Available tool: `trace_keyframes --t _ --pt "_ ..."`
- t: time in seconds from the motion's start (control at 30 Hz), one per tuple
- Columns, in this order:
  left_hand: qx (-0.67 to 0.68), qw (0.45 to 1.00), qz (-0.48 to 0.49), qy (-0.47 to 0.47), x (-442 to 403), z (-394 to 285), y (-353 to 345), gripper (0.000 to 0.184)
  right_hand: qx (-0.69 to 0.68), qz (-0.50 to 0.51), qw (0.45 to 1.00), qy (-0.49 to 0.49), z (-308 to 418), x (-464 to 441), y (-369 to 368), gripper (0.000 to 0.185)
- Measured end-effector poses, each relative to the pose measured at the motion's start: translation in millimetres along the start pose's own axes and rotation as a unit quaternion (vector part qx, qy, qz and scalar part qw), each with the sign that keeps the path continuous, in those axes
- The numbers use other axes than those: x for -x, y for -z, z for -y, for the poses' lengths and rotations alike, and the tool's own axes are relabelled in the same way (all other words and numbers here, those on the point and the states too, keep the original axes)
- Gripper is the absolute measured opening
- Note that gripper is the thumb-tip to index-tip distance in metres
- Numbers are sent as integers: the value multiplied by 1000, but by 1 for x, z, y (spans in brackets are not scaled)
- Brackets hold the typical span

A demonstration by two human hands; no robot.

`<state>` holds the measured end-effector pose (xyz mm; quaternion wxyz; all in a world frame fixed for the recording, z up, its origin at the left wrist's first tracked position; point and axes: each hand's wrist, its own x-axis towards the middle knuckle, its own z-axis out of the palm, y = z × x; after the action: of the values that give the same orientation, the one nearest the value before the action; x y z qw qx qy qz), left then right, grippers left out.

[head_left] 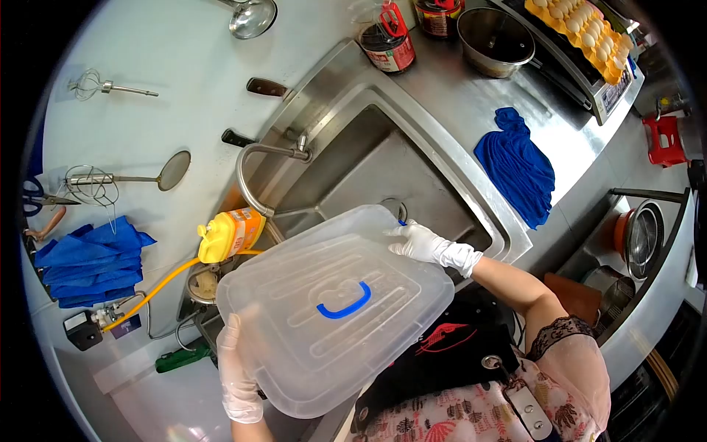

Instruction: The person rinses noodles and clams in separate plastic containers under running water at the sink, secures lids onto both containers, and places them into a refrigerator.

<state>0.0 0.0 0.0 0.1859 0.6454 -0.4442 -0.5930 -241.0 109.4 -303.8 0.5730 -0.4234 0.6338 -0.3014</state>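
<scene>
A translucent plastic storage-box lid [294, 287] with a blue carrying handle [344, 300] is held tilted in front of my body, over the near side of the sink. My left hand [239, 365], in a white glove, grips its left edge, with the fingers partly hidden behind it. On the far right edge, my gloved right hand [423, 244] is closed around the rim near a small blue clip. Beyond the lid, the steel sink [361, 173] shows its drain, partly covered by the lid. A curved faucet [247, 177] arches at the sink's left side.
A yellow detergent bottle [232, 234] stands left of the lid, near a yellow hose [158, 283]. On the right counter are a blue cloth [518, 166], a metal pot [496, 44] and an egg tray [589, 33]. Knives, whisks and a strainer [174, 171] hang along the wall.
</scene>
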Motion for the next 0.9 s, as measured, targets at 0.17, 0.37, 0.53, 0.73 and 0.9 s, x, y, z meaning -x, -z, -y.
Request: trace_keyframes --t 0.17,0.37,0.53,0.73,0.9 --pt "12 1000 -1 7 0 1 -8 50 13 -36 999 11 1 8 4 45" --pt "7 999 -5 32 -1 -5 -2 50 6 -31 999 7 10 9 2 44" --pt "-2 999 -8 39 -3 -10 -3 48 -13 -7 1000 15 10 6 -3 42" --pt "-2 998 -12 63 -7 -15 -2 47 -43 12 998 45 -4 1 -9 42" --pt "5 998 -5 69 -11 -21 -11 46 -43 28 999 -16 13 8 0 42"
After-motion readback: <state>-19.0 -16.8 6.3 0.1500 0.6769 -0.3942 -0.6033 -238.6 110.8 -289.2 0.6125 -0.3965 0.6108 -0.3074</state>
